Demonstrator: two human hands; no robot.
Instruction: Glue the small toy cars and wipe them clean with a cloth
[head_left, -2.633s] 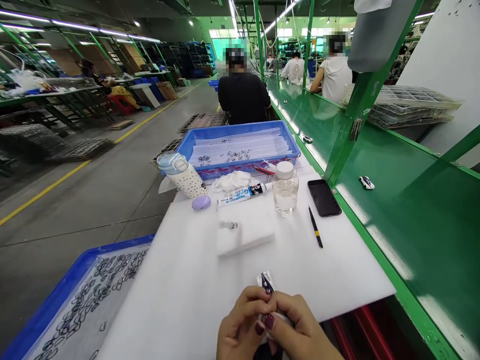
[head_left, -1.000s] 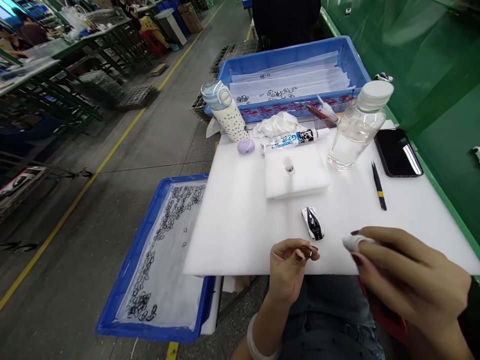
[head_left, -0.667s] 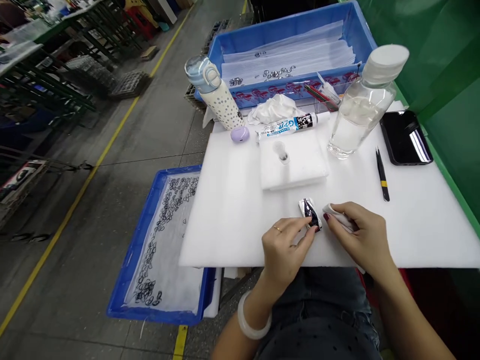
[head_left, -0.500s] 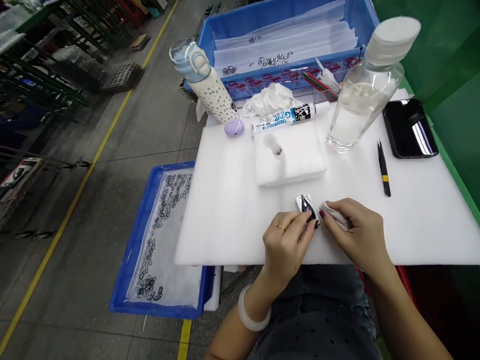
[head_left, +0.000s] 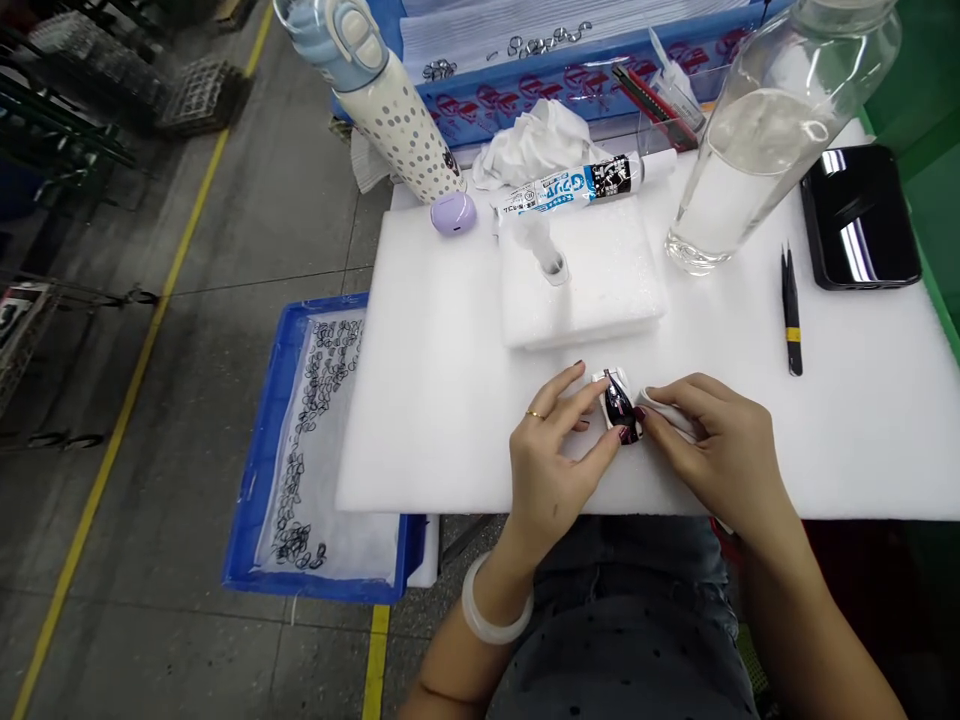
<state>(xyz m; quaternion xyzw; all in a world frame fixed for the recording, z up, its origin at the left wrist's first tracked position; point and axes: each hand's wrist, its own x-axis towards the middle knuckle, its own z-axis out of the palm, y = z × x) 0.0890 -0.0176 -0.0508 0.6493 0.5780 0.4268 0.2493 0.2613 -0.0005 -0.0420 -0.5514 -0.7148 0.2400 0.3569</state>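
A small glossy black piece with a white surround (head_left: 619, 402) lies on the white foam sheet (head_left: 435, 400). My left hand (head_left: 556, 455) has its fingers spread, with index finger and thumb touching the piece's left side and lower end. Pinched in my right hand (head_left: 720, 440) is a folded white cloth (head_left: 675, 413), held against the right side of the piece. Just beyond them is a white foam block (head_left: 592, 290) with a small clear container (head_left: 553, 262) set in it. A glue tube (head_left: 574, 188) lies behind the block.
At the back stand a dotted bottle (head_left: 401, 125) and a clear bottle of liquid (head_left: 742, 180), with a purple case (head_left: 453, 214) and crumpled cloth (head_left: 536, 145) nearby. Tweezers (head_left: 791, 315) and a phone (head_left: 859, 220) lie right. A blue tray (head_left: 259, 450) of black rings sits lower left.
My left hand's fingers have spread apart, showing more of the black piece. The right hand still pinches the cloth, now closer to the piece. The view has shifted nearer to the table.
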